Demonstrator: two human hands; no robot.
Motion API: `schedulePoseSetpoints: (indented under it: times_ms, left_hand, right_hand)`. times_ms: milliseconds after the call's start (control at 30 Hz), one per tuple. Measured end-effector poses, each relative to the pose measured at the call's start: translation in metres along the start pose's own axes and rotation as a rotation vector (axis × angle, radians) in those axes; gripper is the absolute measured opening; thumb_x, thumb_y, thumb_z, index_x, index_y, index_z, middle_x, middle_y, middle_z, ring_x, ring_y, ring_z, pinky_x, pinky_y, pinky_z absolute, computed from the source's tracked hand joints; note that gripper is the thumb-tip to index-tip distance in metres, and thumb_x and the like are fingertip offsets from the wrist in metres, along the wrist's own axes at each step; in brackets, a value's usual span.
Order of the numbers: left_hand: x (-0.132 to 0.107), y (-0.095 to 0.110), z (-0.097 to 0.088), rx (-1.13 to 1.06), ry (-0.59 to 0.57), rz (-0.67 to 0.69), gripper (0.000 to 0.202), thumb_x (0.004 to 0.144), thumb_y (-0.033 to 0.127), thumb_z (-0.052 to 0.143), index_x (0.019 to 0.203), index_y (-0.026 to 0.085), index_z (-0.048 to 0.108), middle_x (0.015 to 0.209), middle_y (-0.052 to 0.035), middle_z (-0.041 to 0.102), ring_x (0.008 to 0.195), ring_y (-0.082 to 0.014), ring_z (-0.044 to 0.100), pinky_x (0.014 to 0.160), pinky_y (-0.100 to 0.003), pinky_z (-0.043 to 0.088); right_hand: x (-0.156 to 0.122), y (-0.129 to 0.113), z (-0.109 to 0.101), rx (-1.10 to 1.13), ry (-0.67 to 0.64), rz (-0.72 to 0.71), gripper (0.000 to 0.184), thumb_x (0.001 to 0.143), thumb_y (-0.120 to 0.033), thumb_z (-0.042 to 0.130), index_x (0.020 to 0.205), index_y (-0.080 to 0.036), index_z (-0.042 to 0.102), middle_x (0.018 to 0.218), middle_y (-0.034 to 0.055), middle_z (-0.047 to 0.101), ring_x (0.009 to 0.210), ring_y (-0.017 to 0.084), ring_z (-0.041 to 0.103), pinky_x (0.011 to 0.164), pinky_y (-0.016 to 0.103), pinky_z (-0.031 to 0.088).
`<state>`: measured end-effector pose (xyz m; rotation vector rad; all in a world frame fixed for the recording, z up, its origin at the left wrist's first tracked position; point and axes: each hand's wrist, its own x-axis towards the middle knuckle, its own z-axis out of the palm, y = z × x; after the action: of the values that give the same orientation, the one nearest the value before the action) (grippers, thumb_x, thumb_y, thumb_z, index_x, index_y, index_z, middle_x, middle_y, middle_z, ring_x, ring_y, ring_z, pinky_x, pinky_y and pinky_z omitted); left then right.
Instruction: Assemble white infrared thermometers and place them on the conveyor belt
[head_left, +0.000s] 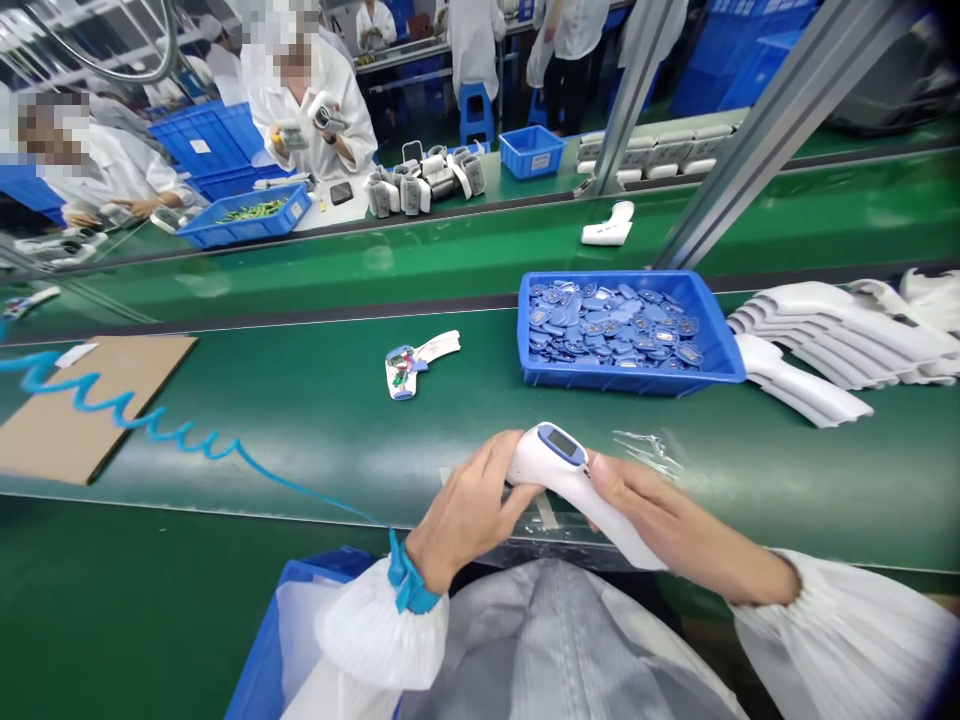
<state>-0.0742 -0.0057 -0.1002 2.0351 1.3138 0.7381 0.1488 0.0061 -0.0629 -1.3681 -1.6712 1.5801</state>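
Observation:
A white infrared thermometer [553,462] with a blue-rimmed grey screen is held just above the near edge of the green bench. Around its head end curls my left hand [474,500], closed on it, with a blue wrist strap at the cuff. My right hand [660,510] grips the other side, its thumb by the screen and its fingers partly hidden behind the body. Farther off on the bench lies an open thermometer half [403,372] with coloured wires showing. Beyond my hands stands a blue bin [634,378] full of small blue plastic parts.
White curved housings [832,310] are lined up right of the bin. Clear plastic strips [649,450] lie near my right hand. A coiled blue cord [150,425] crosses over a cardboard sheet [90,410]. Another white thermometer [609,225] lies on the far belt; co-workers sit beyond.

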Motion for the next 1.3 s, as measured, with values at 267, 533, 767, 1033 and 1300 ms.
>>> schedulePoseSetpoints:
  times_ms: [267,533,767,1033,1300]
  left_hand:
    - [-0.002,-0.001,-0.01,0.283,-0.213,0.019,0.048,0.097,0.031,0.056,0.14,0.016,0.04,0.134,-0.0167,0.066,0.115,-0.0352,0.07,0.089,-0.051,0.062]
    - [-0.002,0.0,-0.014,0.248,-0.171,0.011,0.053,0.099,0.025,0.053,0.147,0.016,0.031,0.149,-0.0173,0.055,0.127,-0.0331,0.064,0.099,-0.05,0.059]
    - [-0.005,-0.001,-0.016,0.163,-0.15,-0.034,0.05,0.099,0.023,0.053,0.146,0.016,0.037,0.147,-0.0167,0.057,0.129,-0.0314,0.062,0.103,-0.049,0.055]
    - [0.013,0.016,-0.024,-0.142,-0.106,-0.192,0.037,0.084,0.05,0.076,0.1,0.019,0.063,0.084,0.0,0.072,0.069,-0.0164,0.064,0.061,-0.027,0.044]
    - [0.021,0.026,-0.034,-0.264,-0.213,-0.201,0.024,0.087,0.038,0.071,0.098,0.018,0.063,0.092,-0.0049,0.075,0.077,-0.0202,0.068,0.063,-0.028,0.045]
  right_hand:
    - [-0.003,-0.002,-0.006,-0.034,-0.256,0.052,0.07,0.097,-0.073,0.04,0.141,-0.024,0.063,0.115,0.011,0.072,0.107,0.03,0.064,0.097,0.046,0.054]
    - [-0.005,-0.004,0.015,0.202,-0.111,0.187,0.071,0.089,-0.075,0.053,0.144,-0.031,0.061,0.122,0.011,0.071,0.106,0.033,0.066,0.1,0.051,0.053]
    - [-0.004,0.004,0.012,0.141,-0.226,-0.042,0.058,0.093,-0.057,0.064,0.146,-0.034,0.056,0.138,0.0079,0.061,0.123,0.029,0.058,0.107,0.045,0.049]
    - [0.026,-0.018,0.024,-0.211,0.286,-0.322,0.032,0.099,-0.051,0.055,0.098,-0.023,0.07,0.094,0.003,0.066,0.083,0.015,0.06,0.074,0.028,0.047]
    - [0.05,-0.046,0.052,-0.36,0.56,-0.451,0.053,0.104,-0.05,0.045,0.06,-0.021,0.057,0.059,0.0011,0.053,0.056,0.014,0.048,0.056,0.032,0.035]
